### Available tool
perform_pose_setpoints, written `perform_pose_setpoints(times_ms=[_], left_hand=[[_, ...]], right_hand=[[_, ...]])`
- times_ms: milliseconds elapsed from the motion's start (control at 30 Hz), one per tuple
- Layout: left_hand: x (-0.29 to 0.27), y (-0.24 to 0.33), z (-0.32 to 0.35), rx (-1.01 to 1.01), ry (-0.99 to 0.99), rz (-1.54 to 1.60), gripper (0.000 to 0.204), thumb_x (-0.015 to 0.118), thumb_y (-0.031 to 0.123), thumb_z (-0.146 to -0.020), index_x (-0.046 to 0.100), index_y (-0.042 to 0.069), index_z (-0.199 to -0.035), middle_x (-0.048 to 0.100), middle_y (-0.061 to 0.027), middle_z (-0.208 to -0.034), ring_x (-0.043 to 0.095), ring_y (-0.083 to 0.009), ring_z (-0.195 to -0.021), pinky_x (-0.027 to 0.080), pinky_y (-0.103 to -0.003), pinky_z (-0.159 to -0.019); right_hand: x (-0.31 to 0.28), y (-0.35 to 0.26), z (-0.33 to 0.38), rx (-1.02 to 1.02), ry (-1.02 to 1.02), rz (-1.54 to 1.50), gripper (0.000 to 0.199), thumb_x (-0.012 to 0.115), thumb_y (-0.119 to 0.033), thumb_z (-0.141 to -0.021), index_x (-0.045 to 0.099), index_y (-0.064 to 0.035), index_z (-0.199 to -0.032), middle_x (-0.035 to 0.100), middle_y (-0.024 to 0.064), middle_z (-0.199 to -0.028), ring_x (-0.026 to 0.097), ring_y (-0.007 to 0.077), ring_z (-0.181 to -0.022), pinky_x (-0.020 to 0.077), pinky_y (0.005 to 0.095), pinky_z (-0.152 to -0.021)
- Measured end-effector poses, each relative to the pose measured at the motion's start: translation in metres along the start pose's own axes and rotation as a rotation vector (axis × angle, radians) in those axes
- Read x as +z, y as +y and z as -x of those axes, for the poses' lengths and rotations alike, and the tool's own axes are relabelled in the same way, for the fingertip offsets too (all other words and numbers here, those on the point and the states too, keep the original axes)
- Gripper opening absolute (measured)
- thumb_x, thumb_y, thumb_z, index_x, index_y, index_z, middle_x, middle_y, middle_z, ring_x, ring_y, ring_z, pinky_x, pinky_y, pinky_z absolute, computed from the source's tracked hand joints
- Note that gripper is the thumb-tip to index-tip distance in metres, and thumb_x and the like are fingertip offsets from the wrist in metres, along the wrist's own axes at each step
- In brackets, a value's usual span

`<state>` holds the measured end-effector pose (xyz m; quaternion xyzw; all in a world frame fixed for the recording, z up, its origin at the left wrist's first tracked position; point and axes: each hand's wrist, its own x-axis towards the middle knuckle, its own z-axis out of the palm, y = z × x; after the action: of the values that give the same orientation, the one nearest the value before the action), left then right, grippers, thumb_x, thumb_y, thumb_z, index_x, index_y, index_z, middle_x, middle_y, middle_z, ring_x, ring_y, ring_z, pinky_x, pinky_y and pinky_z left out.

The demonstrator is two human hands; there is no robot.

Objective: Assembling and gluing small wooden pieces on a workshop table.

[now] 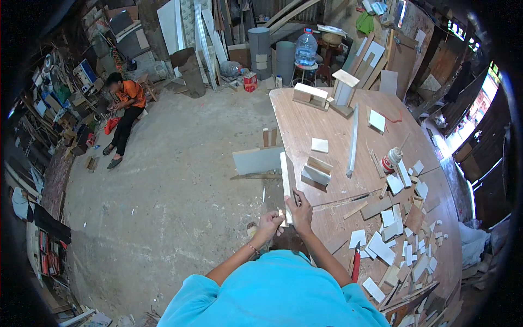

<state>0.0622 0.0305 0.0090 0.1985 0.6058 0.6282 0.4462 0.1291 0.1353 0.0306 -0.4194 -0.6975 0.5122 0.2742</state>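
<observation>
My right hand is closed round the near end of a long, narrow wooden board with a pale edge, held at the left edge of the wooden table. Beside it my left hand is closed, fingertips pinching a small piece of light wood next to the board's near end. Whether that piece touches the board I cannot tell. To the right of the board, a small white-and-brown wooden box frame stands on the table, with a flat white square piece behind it.
White and brown offcuts cover the table's near right, with red-handled pliers among them. A glue bottle and a long strip lie farther back. Another person in orange sits on the floor at far left.
</observation>
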Motion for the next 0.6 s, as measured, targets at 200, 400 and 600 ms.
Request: perform_pose_setpoints(times_ms=[200, 400, 600], left_hand=[[-0.021, -0.001, -0.018, 0.039, 0.091, 0.108, 0.016, 0.055, 0.016, -0.079, 0.056, 0.001, -0.073, 0.053, -0.0031, -0.056, 0.048, -0.0089, -0.041, 0.036, -0.02, -0.036], [-0.005, -0.006, -0.012, -0.002, -0.086, 0.042, 0.018, 0.054, 0.019, -0.081, 0.054, 0.002, -0.075, 0.053, -0.0022, -0.057, 0.049, -0.0084, -0.042, 0.038, -0.02, -0.038], [-0.023, -0.02, -0.024, 0.02, -0.041, 0.224, 0.016, 0.053, 0.018, -0.082, 0.055, 0.003, -0.076, 0.053, -0.0012, -0.056, 0.048, -0.0075, -0.042, 0.036, -0.021, -0.037]], right_hand=[[0.008, -0.003, 0.031, -0.368, -0.008, 0.166, 0.046, 0.061, -0.029, -0.072, 0.053, -0.0002, -0.107, 0.058, 0.0171, -0.096, 0.056, 0.0248, -0.087, 0.0415, 0.0325, -0.077], [-0.002, -0.002, -0.004, -0.039, 0.006, -0.007, 0.051, 0.059, -0.033, -0.073, 0.051, -0.0006, -0.111, 0.056, 0.0208, -0.099, 0.054, 0.0306, -0.095, 0.0401, 0.0356, -0.082], [0.003, -0.007, 0.032, -0.209, -0.085, 0.074, 0.045, 0.061, -0.029, -0.072, 0.053, -0.0004, -0.107, 0.057, 0.0213, -0.097, 0.055, 0.0313, -0.092, 0.0415, 0.0355, -0.08]])
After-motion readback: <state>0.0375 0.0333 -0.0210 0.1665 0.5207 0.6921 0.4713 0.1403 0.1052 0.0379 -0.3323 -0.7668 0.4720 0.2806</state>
